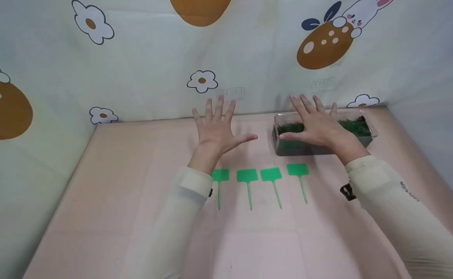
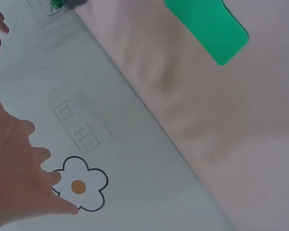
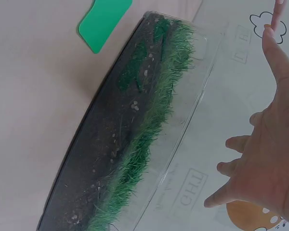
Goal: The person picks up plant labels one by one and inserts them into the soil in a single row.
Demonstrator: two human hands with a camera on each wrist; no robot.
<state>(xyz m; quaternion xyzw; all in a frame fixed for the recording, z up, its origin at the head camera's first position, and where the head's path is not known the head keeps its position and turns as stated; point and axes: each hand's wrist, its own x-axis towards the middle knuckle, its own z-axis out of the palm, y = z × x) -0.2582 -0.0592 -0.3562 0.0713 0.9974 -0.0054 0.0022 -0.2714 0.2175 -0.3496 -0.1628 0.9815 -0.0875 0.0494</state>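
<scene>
Both hands are raised with their fingers spread and nothing in them. In the head view the left hand (image 1: 214, 133) is above the table's back part, beyond a row of several green plant labels (image 1: 247, 175), its sleeve cuff covering part of the leftmost one. My right hand (image 1: 321, 126) hovers in front of a clear plastic box (image 1: 294, 150) and hides its middle. Dark soil (image 3: 103, 130) and green grass (image 3: 156, 115) fill that box, as the right wrist view shows. One label's green head (image 2: 209, 29) appears large in the left wrist view.
A pink cloth covers the table (image 1: 125, 186). Behind it hangs a pale curtain (image 1: 145, 66) printed with flowers and rabbits, which also closes in the left and right sides. The box stands at the back right, near the curtain.
</scene>
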